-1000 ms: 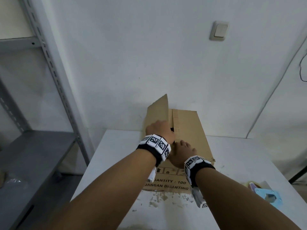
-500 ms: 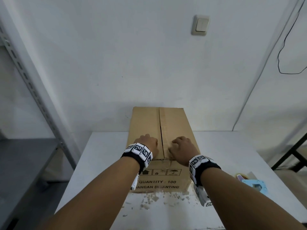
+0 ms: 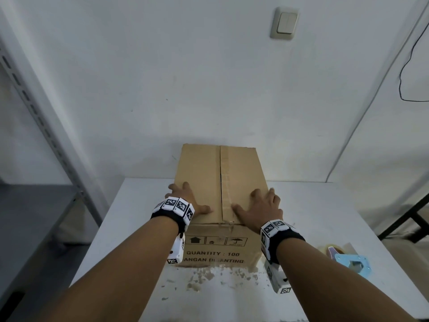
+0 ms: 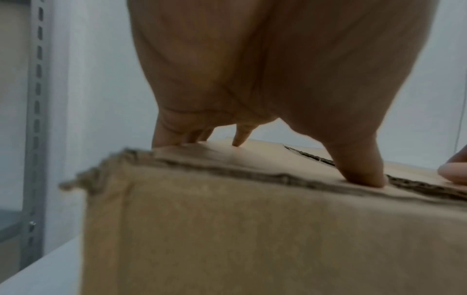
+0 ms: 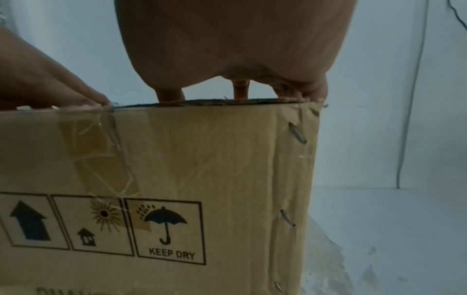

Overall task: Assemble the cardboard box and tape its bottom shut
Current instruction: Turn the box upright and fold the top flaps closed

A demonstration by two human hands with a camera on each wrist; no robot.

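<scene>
A brown cardboard box (image 3: 218,252) stands on the white table, its two top flaps folded flat and meeting along a centre seam (image 3: 221,182). My left hand (image 3: 188,201) lies spread on the left flap, fingers straight, thumb near the seam. My right hand (image 3: 260,205) lies spread on the right flap in the same way. In the left wrist view the left hand (image 4: 278,155) presses the flap (image 4: 252,157) with fingertips and thumb. In the right wrist view the right hand (image 5: 240,93) presses the top edge of the box (image 5: 177,169); old clear tape clings to the box front.
A blue tape dispenser (image 3: 350,261) with a roll of clear tape lies on the table (image 3: 325,205) to the right of the box. A grey metal shelf rack (image 3: 34,205) stands at the left. The wall runs close behind the box. Flaked paint marks the table's near edge.
A second ago the left flap stood up; it has been folded down. Both hands have slid outward from the seam and flattened with fingers spread on the flaps.
</scene>
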